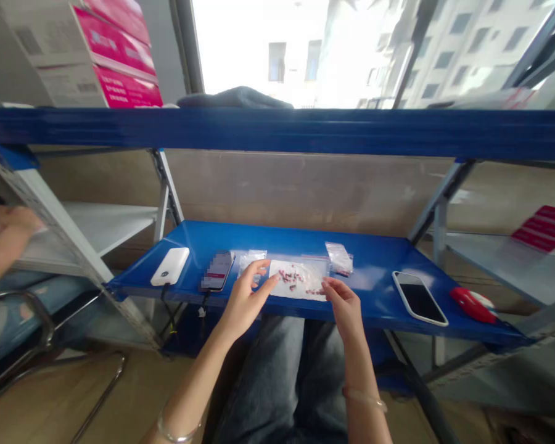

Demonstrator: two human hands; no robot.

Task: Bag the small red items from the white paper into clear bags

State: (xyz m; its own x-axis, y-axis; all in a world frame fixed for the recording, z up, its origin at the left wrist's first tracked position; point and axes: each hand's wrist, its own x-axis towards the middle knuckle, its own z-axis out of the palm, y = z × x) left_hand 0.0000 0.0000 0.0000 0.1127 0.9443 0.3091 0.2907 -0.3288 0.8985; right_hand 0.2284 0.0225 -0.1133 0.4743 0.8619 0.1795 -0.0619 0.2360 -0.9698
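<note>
Small reddish pieces (292, 277) are spread on a white sheet (282, 292) on the desk (374, 299). Left hand (246, 299): fingers held apart; right hand (345, 303): fingers bunched at sheet edge (grip can't be told). Pieces probably light, slippery; best pinched singly by the sides.

Counts, placed relative to the white sheet (284, 293):

- White sheet: 1, on 1 blue table (374, 283).
- Red-brown pieces (289, 277) on it: well over ten, too small for an exact count.
- Hands beside it: 2, left hand (250, 290) at its left, right hand (343, 302) at its right.
- Bracelets: 2, nearer the wearer than the sheet; left bracelet (180, 439), right bracelet (365, 398).
- Phones: 2, dark phone (218, 271) left, white-edged phone (420, 298) far right.
- White block (170, 266): 1, far left.
- Red-and-white item (474, 305): 1, farthest right.
- Clear bags: 1 right bag (339, 258); left bags (252, 258) at least 1, can't separate.
</note>
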